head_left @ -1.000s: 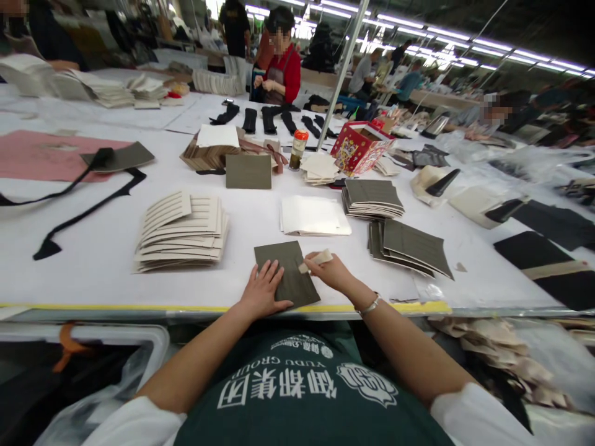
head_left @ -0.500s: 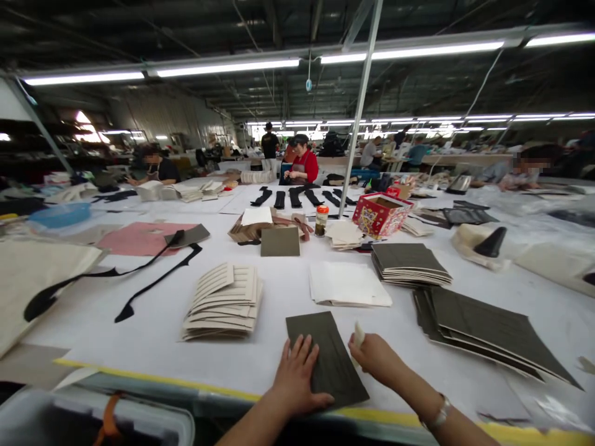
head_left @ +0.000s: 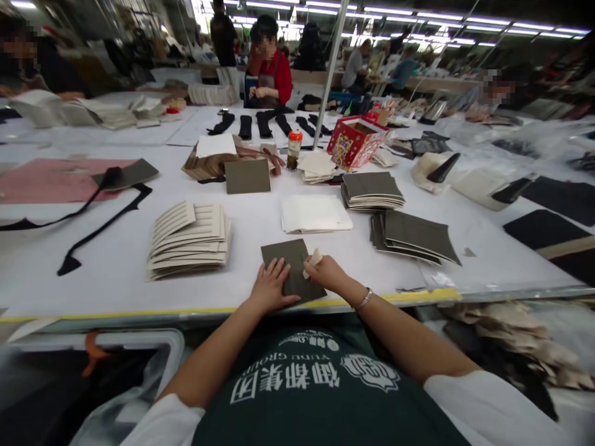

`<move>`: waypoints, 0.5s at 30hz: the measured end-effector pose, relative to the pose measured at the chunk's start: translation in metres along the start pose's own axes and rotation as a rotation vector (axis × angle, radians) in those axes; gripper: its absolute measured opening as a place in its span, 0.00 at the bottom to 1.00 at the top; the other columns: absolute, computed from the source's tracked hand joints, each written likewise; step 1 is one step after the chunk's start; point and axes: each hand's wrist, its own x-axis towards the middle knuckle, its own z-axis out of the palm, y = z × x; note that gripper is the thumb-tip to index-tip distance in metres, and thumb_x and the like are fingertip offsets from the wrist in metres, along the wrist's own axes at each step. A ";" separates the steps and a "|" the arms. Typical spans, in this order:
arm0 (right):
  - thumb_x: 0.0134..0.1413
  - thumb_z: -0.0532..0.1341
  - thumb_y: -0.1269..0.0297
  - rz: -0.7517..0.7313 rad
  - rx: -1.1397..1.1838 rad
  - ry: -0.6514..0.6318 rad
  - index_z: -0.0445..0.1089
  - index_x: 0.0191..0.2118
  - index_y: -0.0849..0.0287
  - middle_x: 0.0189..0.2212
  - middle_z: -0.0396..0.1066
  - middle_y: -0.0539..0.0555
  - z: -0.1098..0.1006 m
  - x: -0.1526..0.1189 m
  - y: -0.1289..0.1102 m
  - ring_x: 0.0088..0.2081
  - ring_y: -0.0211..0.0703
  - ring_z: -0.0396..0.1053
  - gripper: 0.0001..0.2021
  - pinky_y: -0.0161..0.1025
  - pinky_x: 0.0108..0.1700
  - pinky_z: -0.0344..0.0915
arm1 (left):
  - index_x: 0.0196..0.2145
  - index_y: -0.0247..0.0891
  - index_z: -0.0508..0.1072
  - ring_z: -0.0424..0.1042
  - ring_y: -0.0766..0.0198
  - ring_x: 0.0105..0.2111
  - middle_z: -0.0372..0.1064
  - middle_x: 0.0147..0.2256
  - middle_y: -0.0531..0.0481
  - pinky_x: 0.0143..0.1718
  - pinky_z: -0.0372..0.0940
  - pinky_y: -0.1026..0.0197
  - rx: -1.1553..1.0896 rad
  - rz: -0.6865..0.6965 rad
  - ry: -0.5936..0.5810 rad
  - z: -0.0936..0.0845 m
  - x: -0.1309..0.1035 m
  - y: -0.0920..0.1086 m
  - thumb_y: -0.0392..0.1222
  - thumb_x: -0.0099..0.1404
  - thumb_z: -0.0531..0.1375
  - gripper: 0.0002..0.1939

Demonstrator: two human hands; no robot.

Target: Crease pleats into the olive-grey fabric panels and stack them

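Note:
A dark grey-green rectangular panel [head_left: 297, 280] lies at the table's front edge. My left hand [head_left: 272, 286] rests flat on its left part, fingers spread. Over the panel's right side, my right hand [head_left: 326, 272] is closed around a small flat cream-coloured piece [head_left: 315, 256], whose kind I cannot make out. One end of that piece points up out of the fist, and its lower edge is at the panel's surface. Behind the panel lies a stack of white sheets [head_left: 316, 214]. More dark panels [head_left: 421, 232] are stacked to the right.
A stack of cream pieces [head_left: 190, 241] stands left. Farther back are a second dark panel stack [head_left: 372, 189], a jar with an orange lid [head_left: 294, 150] and a red box [head_left: 356, 142]. A plastic bin [head_left: 174, 344] sits below the front edge. A co-worker in red [head_left: 274, 74] works opposite.
The view has tilted down, showing my apron and arms. My right hand has moved left from beside the panel to over it, with the cream piece. My left hand stays on the panel.

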 end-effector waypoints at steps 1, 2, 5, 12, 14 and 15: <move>0.58 0.48 0.66 0.006 0.049 -0.010 0.70 0.33 0.61 0.27 0.73 0.53 0.002 -0.010 0.001 0.29 0.36 0.69 0.13 0.30 0.32 0.57 | 0.61 0.37 0.50 0.38 0.49 0.62 0.40 0.63 0.42 0.60 0.34 0.43 0.003 0.003 0.004 0.000 0.000 0.000 0.69 0.52 0.52 0.47; 0.57 0.48 0.66 0.013 0.092 -0.016 0.70 0.33 0.60 0.25 0.73 0.52 0.004 -0.018 0.003 0.28 0.35 0.69 0.13 0.29 0.31 0.56 | 0.61 0.37 0.50 0.38 0.49 0.62 0.40 0.63 0.42 0.60 0.34 0.43 0.007 0.007 0.007 0.000 0.000 0.000 0.69 0.52 0.52 0.47; 0.57 0.49 0.65 0.060 0.125 -0.045 0.71 0.32 0.60 0.22 0.72 0.52 0.006 -0.022 0.003 0.27 0.36 0.68 0.14 0.30 0.30 0.56 | 0.61 0.37 0.50 0.38 0.49 0.62 0.39 0.63 0.42 0.60 0.34 0.43 0.018 0.011 0.001 0.000 0.000 0.000 0.69 0.52 0.52 0.47; 0.60 0.45 0.65 0.072 0.005 0.179 0.69 0.39 0.63 0.33 0.73 0.57 0.000 0.039 -0.006 0.35 0.39 0.69 0.16 0.31 0.35 0.57 | 0.61 0.37 0.49 0.38 0.49 0.62 0.39 0.63 0.42 0.60 0.32 0.43 0.022 0.002 -0.012 0.000 0.001 0.001 0.70 0.52 0.51 0.47; 0.60 0.45 0.67 0.052 -0.020 0.173 0.69 0.40 0.64 0.36 0.73 0.59 -0.001 0.035 -0.007 0.37 0.40 0.69 0.16 0.32 0.36 0.57 | 0.61 0.37 0.49 0.38 0.49 0.62 0.39 0.63 0.42 0.60 0.32 0.43 0.016 -0.003 -0.015 -0.001 0.001 0.001 0.70 0.52 0.51 0.47; 0.59 0.46 0.67 0.037 -0.031 0.153 0.69 0.39 0.64 0.35 0.73 0.59 -0.001 0.027 -0.006 0.36 0.40 0.69 0.15 0.32 0.36 0.57 | 0.61 0.38 0.49 0.38 0.49 0.62 0.39 0.63 0.43 0.60 0.32 0.43 0.012 -0.007 -0.016 -0.001 0.001 0.001 0.70 0.52 0.51 0.47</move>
